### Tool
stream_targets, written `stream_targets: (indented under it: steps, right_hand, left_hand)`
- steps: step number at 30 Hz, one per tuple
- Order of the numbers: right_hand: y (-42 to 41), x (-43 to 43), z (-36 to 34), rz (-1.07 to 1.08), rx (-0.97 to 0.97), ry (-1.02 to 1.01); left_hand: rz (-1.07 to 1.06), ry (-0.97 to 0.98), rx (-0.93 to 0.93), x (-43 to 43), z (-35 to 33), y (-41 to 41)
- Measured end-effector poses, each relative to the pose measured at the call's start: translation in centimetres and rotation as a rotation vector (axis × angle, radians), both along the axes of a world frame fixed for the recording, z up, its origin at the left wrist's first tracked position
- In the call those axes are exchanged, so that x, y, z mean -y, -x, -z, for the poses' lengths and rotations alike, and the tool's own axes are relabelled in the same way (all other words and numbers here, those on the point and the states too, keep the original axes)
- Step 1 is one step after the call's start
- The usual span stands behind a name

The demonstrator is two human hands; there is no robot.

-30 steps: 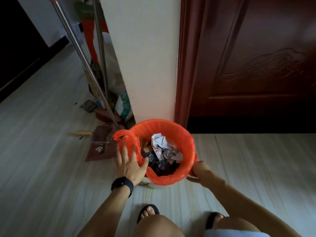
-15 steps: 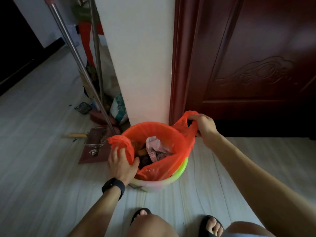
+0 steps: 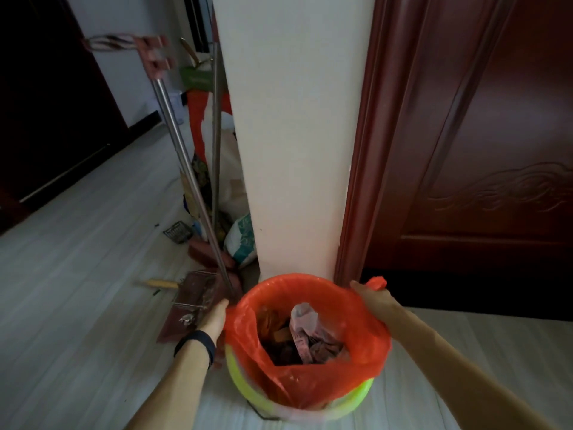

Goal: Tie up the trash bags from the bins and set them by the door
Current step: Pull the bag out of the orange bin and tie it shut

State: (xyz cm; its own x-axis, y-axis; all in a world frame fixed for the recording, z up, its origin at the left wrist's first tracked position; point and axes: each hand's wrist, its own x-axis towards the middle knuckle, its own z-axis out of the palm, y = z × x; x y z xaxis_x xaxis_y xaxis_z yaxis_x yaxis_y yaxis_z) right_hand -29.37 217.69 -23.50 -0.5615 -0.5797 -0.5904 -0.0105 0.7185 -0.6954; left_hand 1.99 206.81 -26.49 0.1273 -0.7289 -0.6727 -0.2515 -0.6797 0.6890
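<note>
Translucent orange trash bag (image 3: 313, 380), crumpled rubbish (image 3: 305, 333) inside, lime-green bin (image 3: 350, 405)

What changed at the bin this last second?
The right hand rose from the rim and took the orange bag by its handle; the bag's near edge came off the bin, baring its green rim. The left hand still grips its side; bin and trash unmoved.

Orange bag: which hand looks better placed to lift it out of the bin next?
Probably the right hand: it grips the orange bag by a handle, above the green bin. The left hand sits lower, its fingers hidden behind the bag.
</note>
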Motion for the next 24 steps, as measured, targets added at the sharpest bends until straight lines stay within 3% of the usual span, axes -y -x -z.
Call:
stream_targets:
  steps: [3, 8, 11, 14, 20, 22, 24]
  right_hand:
    - [0.1, 0.6, 1.4, -0.155, -0.038, -0.014]
    - [0.8, 1.4, 2.1, -0.045, -0.092, -0.002]
    - [0.3, 1.8, 1.5, -0.019, -0.215, -0.041]
    - [-0.9, 2.0, 0.6, 0.034, -0.367, 0.064]
    - [-3.9, 2.9, -3.0, 0.179, -0.168, 0.438]
    - [-4.2, 2.7, -4.9, 0.130, -0.086, 0.464]
    - [-4.4, 1.8, -6.7, -0.011, -0.119, 0.430]
  left_hand:
    - [0.077, -0.017, 0.026, 1.9, 2.4, -0.4]
    - [0.091, -0.012, 0.053, 1.9, 0.0, 0.2]
    - [0.195, 0.038, 0.277, 2.5, 0.0, 0.6]
    - [0.213, 0.189, 0.423, 2.6, -0.7, 1.4]
    - [-0.017, 0.534, 0.224, 1.9, -5.5, 4.0]
    - [0.099, 0.687, 0.220, 1.0, -6.9, 4.4]
    - [0.293, 0.825, 0.350, -0.2, -8.3, 4.1]
